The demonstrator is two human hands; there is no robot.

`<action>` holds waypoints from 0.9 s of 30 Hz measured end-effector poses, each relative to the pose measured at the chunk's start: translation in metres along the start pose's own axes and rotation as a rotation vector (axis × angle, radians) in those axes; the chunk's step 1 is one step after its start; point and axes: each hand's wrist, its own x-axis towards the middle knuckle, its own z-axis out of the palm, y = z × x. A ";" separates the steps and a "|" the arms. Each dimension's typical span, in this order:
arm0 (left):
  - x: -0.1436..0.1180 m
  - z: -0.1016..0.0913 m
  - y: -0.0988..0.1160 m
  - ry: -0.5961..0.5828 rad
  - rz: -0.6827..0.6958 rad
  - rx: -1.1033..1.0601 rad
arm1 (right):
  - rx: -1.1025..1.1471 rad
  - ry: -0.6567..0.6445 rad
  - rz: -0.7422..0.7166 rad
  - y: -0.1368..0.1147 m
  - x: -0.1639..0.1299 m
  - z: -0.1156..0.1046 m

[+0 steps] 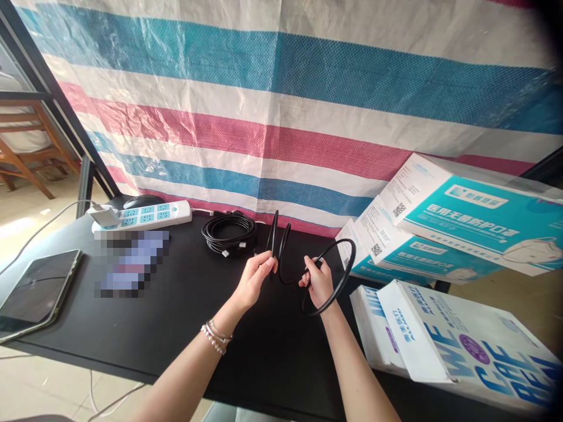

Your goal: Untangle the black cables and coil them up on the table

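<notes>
Over the middle of the black table, a black cable (285, 258) runs in loose bends between my two hands. My left hand (257, 274), with bracelets on its wrist, pinches part of the cable where it rises in a narrow upright loop. My right hand (317, 278) is closed on another stretch, and a wide loop of cable hangs around it and over its wrist. Behind my left hand lies a coiled black cable (229, 233) with pale plugs showing at its near side. The ends of the held cable are hard to make out.
At the left stand a white power strip (176, 215) with a charger plugged in, a dark mouse (143, 201) and a tablet (41, 287). A blurred-out object (136, 264) lies nearby. Stacked mask boxes (484, 217) and white boxes (466, 346) fill the right. A striped sheet (264, 105) hangs behind.
</notes>
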 end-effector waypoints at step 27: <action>-0.002 0.000 0.010 -0.037 -0.031 0.069 | -0.021 -0.012 -0.009 0.000 0.000 -0.001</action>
